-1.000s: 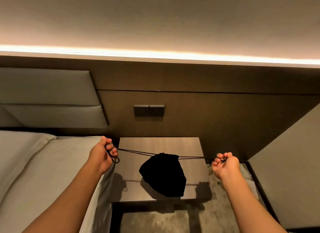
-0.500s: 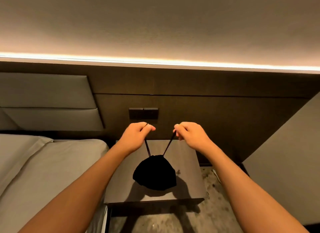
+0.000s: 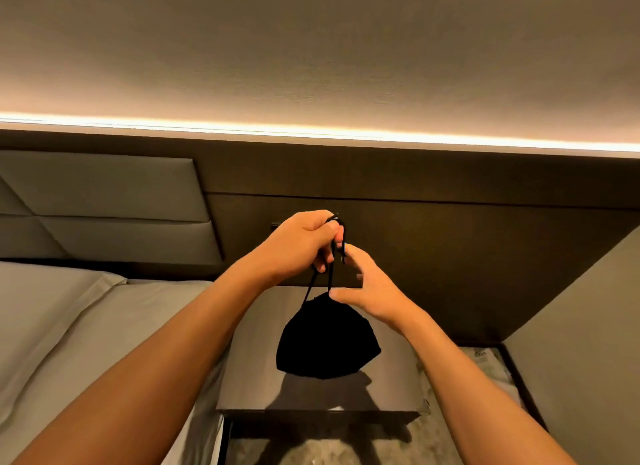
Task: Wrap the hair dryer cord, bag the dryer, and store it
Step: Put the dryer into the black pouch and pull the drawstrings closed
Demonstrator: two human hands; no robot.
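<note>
The black drawstring bag (image 3: 327,340) hangs bulging above the bedside table (image 3: 391,388), its mouth drawn to a pucker, so you can judge the dryer to be inside though it is hidden. Its whole weight runs up the two cord strands (image 3: 320,279) into your left hand (image 3: 301,244), whose fingers are curled tight around the gathered drawstrings near the top. Your right hand (image 3: 367,288) is spread, thumb touching the bag's neck and fingertip up by the cords — it carries nothing. That is the weak point: if your left fist slackens while you pass the strings across or tie them, the bag drops onto the table and the dryer takes the knock. A loose pucker is the other risk — the neck could slip open under the load. Whether the strings are knotted cannot be told from here. The bed (image 3: 104,326) lies just left of the table, and the headboard wall panel (image 3: 450,256) stands close behind your hands, so a swing outward could strike it
</note>
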